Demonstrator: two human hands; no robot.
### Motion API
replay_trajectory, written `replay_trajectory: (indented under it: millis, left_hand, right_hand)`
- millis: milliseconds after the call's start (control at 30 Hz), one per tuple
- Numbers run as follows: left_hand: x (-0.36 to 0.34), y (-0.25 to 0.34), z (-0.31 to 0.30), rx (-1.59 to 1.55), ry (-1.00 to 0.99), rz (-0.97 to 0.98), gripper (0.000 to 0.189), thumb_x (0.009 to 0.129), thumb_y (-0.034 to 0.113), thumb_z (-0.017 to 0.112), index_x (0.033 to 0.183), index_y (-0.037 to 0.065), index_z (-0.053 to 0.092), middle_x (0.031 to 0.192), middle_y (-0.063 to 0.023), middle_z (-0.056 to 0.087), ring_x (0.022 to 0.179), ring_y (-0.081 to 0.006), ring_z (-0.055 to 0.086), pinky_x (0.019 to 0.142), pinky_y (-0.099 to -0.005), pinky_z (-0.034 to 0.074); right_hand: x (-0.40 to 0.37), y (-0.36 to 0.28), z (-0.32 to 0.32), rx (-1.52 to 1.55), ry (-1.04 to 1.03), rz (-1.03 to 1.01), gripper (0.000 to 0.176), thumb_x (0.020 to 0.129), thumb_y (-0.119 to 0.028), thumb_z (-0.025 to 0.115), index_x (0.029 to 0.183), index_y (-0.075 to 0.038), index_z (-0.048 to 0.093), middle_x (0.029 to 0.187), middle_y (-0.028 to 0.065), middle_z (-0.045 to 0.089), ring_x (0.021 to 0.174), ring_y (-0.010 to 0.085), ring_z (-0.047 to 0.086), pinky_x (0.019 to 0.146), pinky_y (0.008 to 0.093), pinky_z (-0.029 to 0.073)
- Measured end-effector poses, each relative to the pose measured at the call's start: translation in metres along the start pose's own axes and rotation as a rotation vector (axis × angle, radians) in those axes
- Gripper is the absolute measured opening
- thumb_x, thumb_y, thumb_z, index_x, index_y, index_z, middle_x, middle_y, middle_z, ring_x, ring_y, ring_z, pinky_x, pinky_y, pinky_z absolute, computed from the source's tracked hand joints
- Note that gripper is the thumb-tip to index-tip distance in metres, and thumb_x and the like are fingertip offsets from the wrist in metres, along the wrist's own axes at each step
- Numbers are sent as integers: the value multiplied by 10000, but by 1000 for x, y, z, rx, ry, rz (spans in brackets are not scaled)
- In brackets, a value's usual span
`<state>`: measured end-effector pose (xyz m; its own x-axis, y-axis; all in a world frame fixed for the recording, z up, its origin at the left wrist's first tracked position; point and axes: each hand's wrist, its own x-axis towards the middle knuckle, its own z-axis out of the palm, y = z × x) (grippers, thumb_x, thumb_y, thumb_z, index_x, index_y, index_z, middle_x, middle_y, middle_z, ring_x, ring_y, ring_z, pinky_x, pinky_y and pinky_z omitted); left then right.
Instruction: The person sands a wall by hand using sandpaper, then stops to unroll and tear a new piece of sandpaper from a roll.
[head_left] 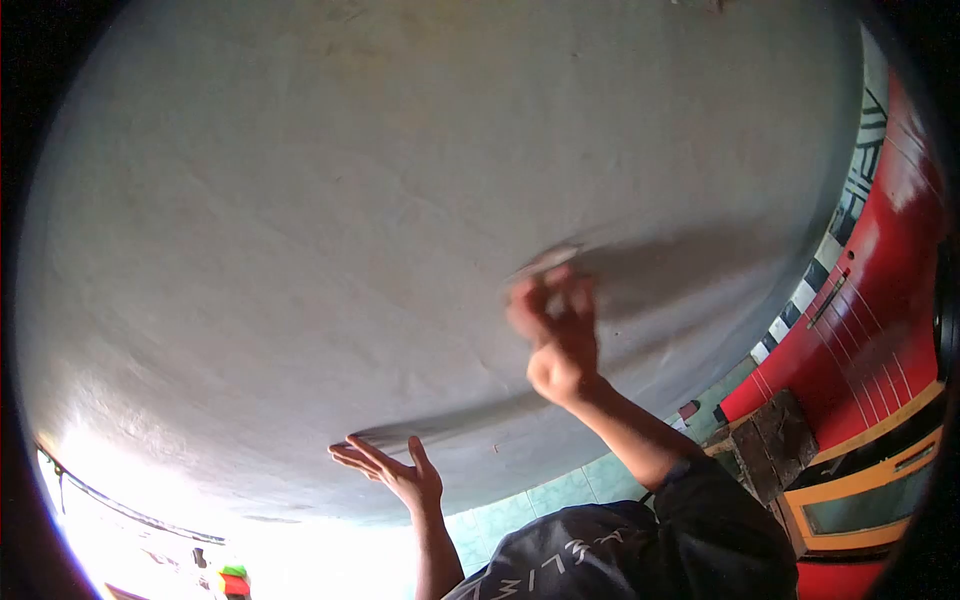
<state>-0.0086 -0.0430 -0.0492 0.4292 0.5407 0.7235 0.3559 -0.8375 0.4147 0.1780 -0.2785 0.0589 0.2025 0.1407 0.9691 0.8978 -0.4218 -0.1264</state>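
Observation:
A broad grey wall (330,230) with a smooth, slightly uneven surface fills most of the head view. My right hand (555,325) is raised against it, its fingers bent around a thin, pale, flat piece (552,260) that lies along the wall. Motion smears the fingers and the piece, so its exact kind cannot be made out. Lower and to the left, my left hand (405,478) is open with fingers stretched out, the fingertips at the wall and nothing held. Both arms cast long shadows across the grey surface.
Along the right edge runs a black-and-white patterned strip (803,295) beside a red surface (850,340) with thin pale lines. Below it stand a dark wooden piece (775,445) and an orange-framed cabinet (865,505). Bright light glares at lower left, near a red-and-green object (233,582).

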Motion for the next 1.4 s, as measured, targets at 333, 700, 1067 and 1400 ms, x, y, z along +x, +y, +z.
replay_trajectory:
  millis: [333, 700, 1067, 1400]
  left_hand:
    - [29, -59, -41, -57, 19, 10, 880, 992, 529, 557, 1649, 196, 75, 1698, -198, -51, 1549, -451, -73, 1186, -691, 36]
    - [62, -176, -77, -55, 53, -24, 940, 921, 409, 688, 1647, 220, 121, 1707, -175, -27, 1561, -417, -66, 1187, -694, 36]
    - [70, -262, -94, -25, 40, 72, 986, 874, 356, 742, 1643, 205, 144, 1704, -191, -3, 1562, -419, -51, 1198, -677, 11]
    - [71, -294, -99, -32, -1, 155, 949, 902, 455, 693, 1641, 191, 159, 1695, -223, 5, 1558, -435, -58, 1195, -670, -24]
  right_hand:
    - [95, -65, 31, 31, 89, -154, 404, 962, 27, 549, 1353, -64, 589, 1400, 148, 612, 1375, 336, 510, 1125, 511, 371]
    - [211, -162, 78, -209, -12, -634, 416, 957, -84, 592, 1358, -188, 626, 1433, -16, 610, 1377, 221, 523, 1106, 512, 417]
    - [253, -192, 97, -287, 153, -617, 392, 964, -46, 583, 1335, -154, 647, 1367, 44, 656, 1336, 240, 566, 1049, 475, 474]
    - [194, -210, 105, -225, 200, -376, 390, 999, -56, 526, 1380, -76, 606, 1392, 77, 640, 1345, 247, 560, 1119, 482, 412]
